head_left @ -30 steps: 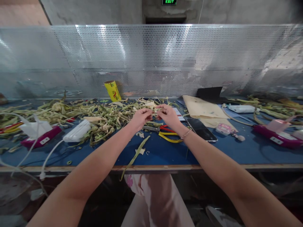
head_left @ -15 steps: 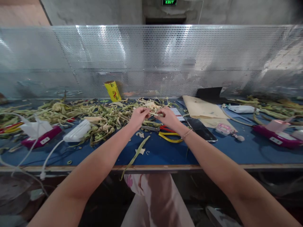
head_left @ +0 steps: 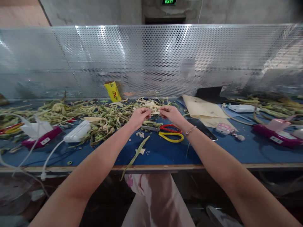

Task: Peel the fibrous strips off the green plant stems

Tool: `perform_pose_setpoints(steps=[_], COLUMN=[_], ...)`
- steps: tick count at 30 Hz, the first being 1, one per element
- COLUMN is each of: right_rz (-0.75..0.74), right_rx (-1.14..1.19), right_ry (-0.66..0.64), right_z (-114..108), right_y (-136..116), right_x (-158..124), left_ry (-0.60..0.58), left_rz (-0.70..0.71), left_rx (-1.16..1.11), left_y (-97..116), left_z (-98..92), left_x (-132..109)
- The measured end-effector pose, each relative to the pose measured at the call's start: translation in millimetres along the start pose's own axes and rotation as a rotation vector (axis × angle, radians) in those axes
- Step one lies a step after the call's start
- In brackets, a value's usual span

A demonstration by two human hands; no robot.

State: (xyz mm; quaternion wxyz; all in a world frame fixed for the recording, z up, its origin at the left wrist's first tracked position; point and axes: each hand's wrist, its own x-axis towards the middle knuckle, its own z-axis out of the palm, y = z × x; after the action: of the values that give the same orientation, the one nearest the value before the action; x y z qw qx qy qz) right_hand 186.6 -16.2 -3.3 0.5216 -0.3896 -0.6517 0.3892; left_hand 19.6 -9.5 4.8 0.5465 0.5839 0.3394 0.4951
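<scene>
- Blue tabletop: from afar, I see room near its front edge.
- Plant heap: toward the back edge, mostly left.
- Scissors: near the middle; I'd keep fingers above them.
- Left hand, right hand: fingertips look pinched on 1 plant strip.
- That strip: small, over the tabletop's middle; I'd hold softly so it won't snap.

Pale green plant scraps, red and yellow scissor handles, blue tabletop, silver dotted screen
</scene>
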Motion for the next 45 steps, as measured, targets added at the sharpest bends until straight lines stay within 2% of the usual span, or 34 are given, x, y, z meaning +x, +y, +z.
perform_pose_setpoints(steps=[4,11,21,29,33,37,45], right_rz=[0.019,-0.081,-0.162,-0.277,-0.439,-0.580,-0.608], right_rx=[0.167,0.200,-0.009,-0.277,-0.487,-0.574,-0.617], right_ry=[0.087,0.122,0.233,0.174,0.109,0.022,0.124], right_z=[-1,6,9,18,18,16,12], right_y=[1,-9,-18,-19,-20,-21,-17], right_x=[0,-5,-9,-13,-14,-18,-17], left_ry=[-0.059,0.004,-0.051,-0.077,-0.079,-0.076,-0.076], left_rz=[0.021,0.076,0.138,0.185,0.215,0.263,0.228], left_rx=[0.020,0.171,0.322,0.490,0.562,0.540,0.482], left_y=[-1,-2,3,14,10,3,6], left_z=[0.1,0.2,2.8,11.0,10.4,6.8,7.6], left_x=[0,-2,-7,-14,-14,-10,-11])
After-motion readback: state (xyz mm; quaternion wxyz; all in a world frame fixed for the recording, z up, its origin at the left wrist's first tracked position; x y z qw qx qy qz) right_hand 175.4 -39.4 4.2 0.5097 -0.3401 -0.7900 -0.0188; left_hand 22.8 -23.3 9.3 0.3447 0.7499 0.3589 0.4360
